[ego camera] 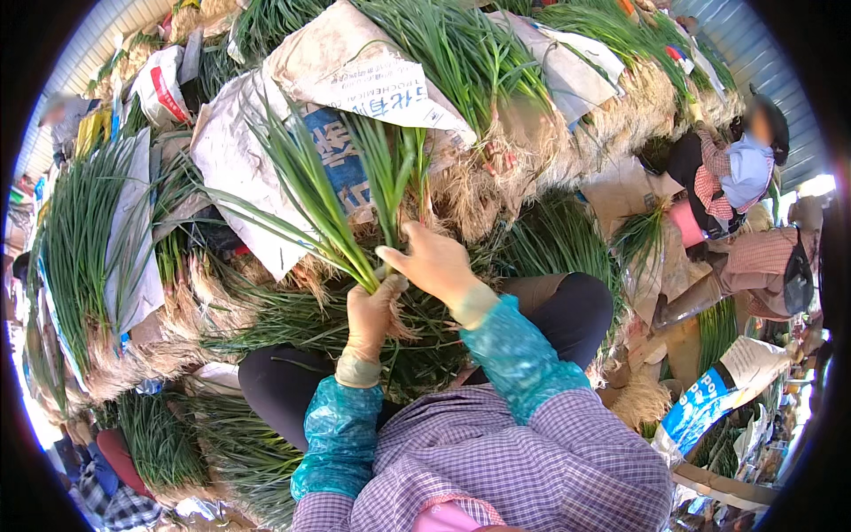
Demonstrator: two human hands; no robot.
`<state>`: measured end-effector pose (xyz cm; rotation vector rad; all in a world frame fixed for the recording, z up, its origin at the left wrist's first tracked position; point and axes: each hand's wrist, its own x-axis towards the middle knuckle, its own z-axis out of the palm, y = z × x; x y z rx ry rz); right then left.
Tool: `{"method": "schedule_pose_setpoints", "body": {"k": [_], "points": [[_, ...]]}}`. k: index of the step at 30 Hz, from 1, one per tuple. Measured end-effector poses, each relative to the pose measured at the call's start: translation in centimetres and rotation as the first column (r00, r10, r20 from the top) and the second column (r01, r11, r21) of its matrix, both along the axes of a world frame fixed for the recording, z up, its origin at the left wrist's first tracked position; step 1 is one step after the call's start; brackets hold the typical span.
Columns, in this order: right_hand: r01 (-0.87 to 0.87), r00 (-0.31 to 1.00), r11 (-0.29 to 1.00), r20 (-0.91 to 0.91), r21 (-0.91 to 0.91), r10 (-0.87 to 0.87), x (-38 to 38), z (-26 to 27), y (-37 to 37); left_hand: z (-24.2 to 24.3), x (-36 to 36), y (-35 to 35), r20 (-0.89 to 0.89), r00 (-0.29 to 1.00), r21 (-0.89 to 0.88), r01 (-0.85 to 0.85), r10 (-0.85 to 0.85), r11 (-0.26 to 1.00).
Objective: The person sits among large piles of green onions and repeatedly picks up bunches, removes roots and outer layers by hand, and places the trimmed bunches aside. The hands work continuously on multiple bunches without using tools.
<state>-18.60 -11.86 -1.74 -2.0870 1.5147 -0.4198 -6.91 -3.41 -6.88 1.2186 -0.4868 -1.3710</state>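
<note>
My left hand (372, 309), in a thin pale glove, grips a few green onions (326, 216) low on their stems. Their long leaves fan up and to the left, and pale roots (401, 320) hang beside the fingers. Close by on the right, my gloved right hand (432, 266) has its thumb and fingers around a second small group of green onions (387, 179), partly hidden by the thumb. Both hands are above my lap, in front of a heap of rooted green onions (492, 139). Loose green leaves (425, 356) lie between my knees.
Printed woven sacks (239, 153) drape over the heap ahead. More onion bundles stand at left (86, 233) and lie lower left (252, 445). A person (738, 166) sits at right, near another bent person (764, 266). A blue-and-white sack (711, 399) lies lower right.
</note>
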Motion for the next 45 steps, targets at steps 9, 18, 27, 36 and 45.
{"method": "schedule_pose_setpoints", "body": {"k": [9,18,27,36,45], "points": [[0.145,0.987,0.978,0.089,-0.147,-0.133,1.5,-7.5,0.5,1.9,-0.7,0.6,0.074,0.997,0.093,-0.029,0.022,0.995],[-0.363,0.447,0.725,0.792,0.585,-0.416,1.4,-2.7,2.4,5.2,0.8,1.2,-0.434,0.872,0.188,-0.157,0.226,0.969],[-0.419,-0.100,0.672,0.705,0.610,-0.702,-0.9,-5.3,-1.0,4.8,2.9,2.2,-0.310,0.942,-0.168,0.081,-0.131,0.982],[0.107,0.936,0.994,0.333,0.030,-0.111,-6.2,-3.6,-1.3,6.1,4.7,1.4,-0.286,0.955,-0.191,-0.137,0.079,0.972],[0.162,0.943,0.959,0.322,-0.232,-0.081,-4.3,-2.8,1.3,5.2,1.4,-0.2,-0.189,0.982,-0.042,-0.012,0.004,0.999]]}}
